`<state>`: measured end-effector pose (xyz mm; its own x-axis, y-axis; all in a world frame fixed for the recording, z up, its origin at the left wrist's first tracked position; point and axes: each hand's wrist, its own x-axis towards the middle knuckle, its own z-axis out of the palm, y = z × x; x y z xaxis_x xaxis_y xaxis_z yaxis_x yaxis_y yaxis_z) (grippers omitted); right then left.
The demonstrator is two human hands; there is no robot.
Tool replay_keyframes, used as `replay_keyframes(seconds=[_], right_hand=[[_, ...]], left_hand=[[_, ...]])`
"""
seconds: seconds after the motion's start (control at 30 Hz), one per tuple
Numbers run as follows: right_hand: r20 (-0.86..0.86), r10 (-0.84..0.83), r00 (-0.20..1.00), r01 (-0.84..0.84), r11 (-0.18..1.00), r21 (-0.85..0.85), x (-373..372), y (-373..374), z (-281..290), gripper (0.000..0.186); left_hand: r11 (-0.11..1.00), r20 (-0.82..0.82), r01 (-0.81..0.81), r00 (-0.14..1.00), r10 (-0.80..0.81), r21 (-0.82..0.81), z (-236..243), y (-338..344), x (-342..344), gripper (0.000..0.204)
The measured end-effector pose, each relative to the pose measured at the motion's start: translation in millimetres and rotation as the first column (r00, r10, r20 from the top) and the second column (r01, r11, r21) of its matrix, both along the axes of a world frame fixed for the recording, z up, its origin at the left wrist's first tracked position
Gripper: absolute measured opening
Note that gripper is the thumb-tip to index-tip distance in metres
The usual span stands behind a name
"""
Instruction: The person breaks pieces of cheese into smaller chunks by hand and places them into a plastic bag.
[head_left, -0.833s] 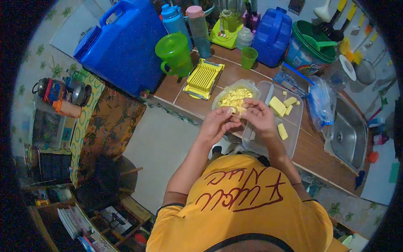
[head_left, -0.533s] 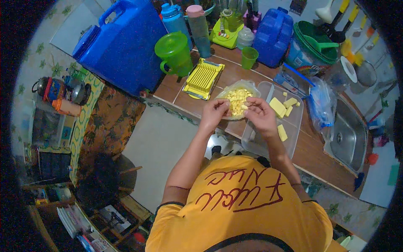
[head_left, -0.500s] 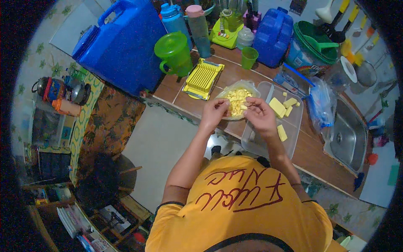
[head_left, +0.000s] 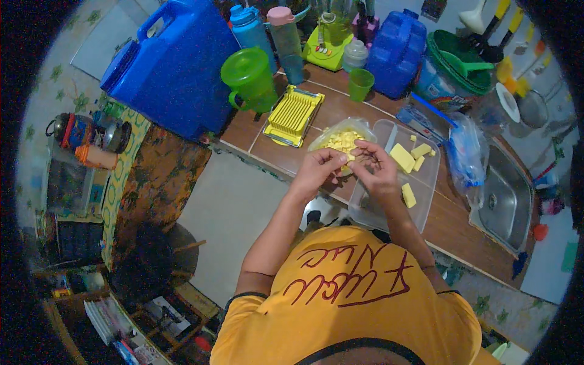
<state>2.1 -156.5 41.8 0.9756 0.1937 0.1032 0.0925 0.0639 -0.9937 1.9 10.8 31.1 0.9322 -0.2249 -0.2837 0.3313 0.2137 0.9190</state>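
a: hands, count and state?

b: two. left hand (head_left: 319,168) and right hand (head_left: 374,170) meet over the near rim of the bowl (head_left: 322,141), fingers curled narrow. they pinch something small between them; too small to tell what, likely one yellow piece.

a: bowl contents?

b: one clear bowl on the counter (head_left: 261,146), holding a heap of small yellow cubes (head_left: 340,141). cannot count them.

a: next item right?

b: one clear tray (head_left: 371,207), just beside the bowl, under the right hand. yellow slabs (head_left: 403,157) in it: about five visible, four clustered at the far end, one alone nearer the person.

a: cutters?

b: one yellow slicer (head_left: 294,114), wire grid, left of the bowl and behind it.

a: vessels at the back?

b: one green jug (head_left: 250,79), one green cup (head_left: 361,83), two bottles (head_left: 286,36) standing side by side, one large blue can (head_left: 176,67) at far left, one smaller blue can (head_left: 396,52) behind the cup.

a: far right?

b: one steel sink (head_left: 504,194), one clear bag (head_left: 467,152) between it and the tray.
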Motion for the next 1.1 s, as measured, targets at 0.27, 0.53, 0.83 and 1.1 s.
replay_keyframes(seconds=[0.27,0.53,0.83,1.1], right_hand=[[-0.126,0.077,0.989,-0.046,0.972,0.230,2.7,-1.4,-3.0,0.045],[-0.160,0.187,0.969,-0.127,0.936,0.329,5.8,-6.8,-9.9,0.042],[-0.231,0.162,0.959,-0.082,0.943,0.322,4.9,-3.9,-7.6,0.039],[-0.197,0.099,0.975,-0.077,0.990,0.117,26.1,7.1,-30.7,0.037]], left_hand=[[0.994,0.028,-0.061,0.998,0.064,-0.091,0.2,2.9,-5.9,0.016],[0.976,-0.007,-0.053,0.999,0.052,-0.210,-1.1,4.9,-11.5,0.022],[0.973,0.001,-0.221,0.975,0.221,-0.067,-5.3,10.6,-15.2,0.022],[0.506,0.712,-0.656,0.694,0.110,0.561,-51.1,39.1,-10.0,0.018]])
